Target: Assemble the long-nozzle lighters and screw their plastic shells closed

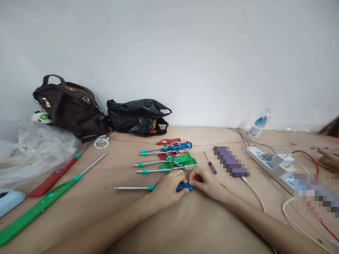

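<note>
My left hand is closed around the blue handle of a long-nozzle lighter. Its metal tube with a teal collar sticks out to the left along the table. My right hand pinches the right end of the same blue handle, fingers curled. Both hands rest on the wooden table. Just behind them lies a pile of similar lighter parts with red, blue and green handles and metal tubes. A small screwdriver with a purple handle lies to the right of the pile.
A green lighter and a red lighter lie at left beside a clear plastic bag. A brown handbag and black plastic bag stand at the wall. A white power strip with cables and a bottle are at right.
</note>
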A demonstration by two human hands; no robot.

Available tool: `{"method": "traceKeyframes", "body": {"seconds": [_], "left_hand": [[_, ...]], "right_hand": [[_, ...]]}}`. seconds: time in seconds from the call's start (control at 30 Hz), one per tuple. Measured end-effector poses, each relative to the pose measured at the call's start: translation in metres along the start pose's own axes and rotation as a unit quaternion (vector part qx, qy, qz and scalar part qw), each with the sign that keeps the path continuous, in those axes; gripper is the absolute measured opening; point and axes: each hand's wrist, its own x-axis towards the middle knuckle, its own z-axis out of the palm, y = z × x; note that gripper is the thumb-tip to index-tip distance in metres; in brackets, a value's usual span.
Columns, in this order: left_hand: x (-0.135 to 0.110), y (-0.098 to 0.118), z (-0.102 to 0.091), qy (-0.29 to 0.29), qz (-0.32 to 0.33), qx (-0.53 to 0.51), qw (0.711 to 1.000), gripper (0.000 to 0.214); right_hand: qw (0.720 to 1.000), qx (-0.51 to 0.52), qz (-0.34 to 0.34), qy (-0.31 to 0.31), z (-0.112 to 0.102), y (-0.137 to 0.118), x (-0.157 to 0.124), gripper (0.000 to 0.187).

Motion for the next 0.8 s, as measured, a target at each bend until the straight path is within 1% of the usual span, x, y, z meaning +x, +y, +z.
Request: {"method": "traceKeyframes", "body": {"seconds": [0.23,0.37,0.43,0.5,0.53,0.57,0.6,0.63,0.67,0.7,0.73,0.77,0.8], "left_hand": [[0.001,0.001,-0.001,-0.003,-0.003,0.002,1.000,0.014],[0.000,0.000,0.000,-0.005,0.000,0.001,1.000,0.013],[0.000,0.000,0.000,-0.004,0.000,-0.001,1.000,0.013],[-0.001,0.000,0.000,-0.001,-0.006,-0.003,1.000,0.014],[-0.001,0.001,0.000,0.000,-0.010,-0.003,1.000,0.014],[-0.001,0.001,-0.001,0.001,-0.015,-0.003,1.000,0.014],[-0.001,0.001,-0.001,0.001,-0.018,-0.003,1.000,0.014],[-0.001,0.001,-0.001,0.000,-0.020,-0.003,1.000,0.013],[-0.001,0.001,-0.001,-0.002,-0.019,-0.002,1.000,0.013],[-0.001,0.001,-0.002,-0.003,-0.018,-0.002,1.000,0.013],[-0.001,0.001,-0.002,-0.004,-0.017,0.000,1.000,0.013],[-0.001,0.001,-0.002,-0.005,-0.015,0.001,1.000,0.012],[-0.001,0.001,-0.002,-0.004,-0.012,0.002,1.000,0.012]], "right_hand": [[1.000,0.008,0.002,-0.002,0.000,0.002,0.001,0.021],[1.000,0.010,-0.002,-0.003,0.000,0.006,0.002,0.024],[1.000,0.002,-0.015,0.004,-0.004,0.004,0.003,0.027],[0.999,-0.038,-0.026,0.026,-0.013,-0.001,0.004,0.030],[0.995,-0.080,-0.025,0.047,-0.020,-0.003,0.004,0.031],[0.987,-0.145,-0.014,0.074,-0.027,-0.006,0.004,0.032],[0.966,-0.233,0.010,0.111,-0.034,-0.007,0.004,0.032],[0.929,-0.335,0.038,0.154,-0.042,-0.008,0.004,0.030],[0.884,-0.430,0.068,0.171,-0.048,-0.007,0.004,0.030],[0.843,-0.500,0.101,0.170,-0.053,-0.005,0.003,0.031],[0.813,-0.547,0.128,0.152,-0.058,-0.003,0.003,0.031],[0.796,-0.575,0.146,0.125,-0.062,-0.001,0.003,0.029],[0.786,-0.589,0.159,0.103,-0.065,0.001,0.003,0.028]]}}
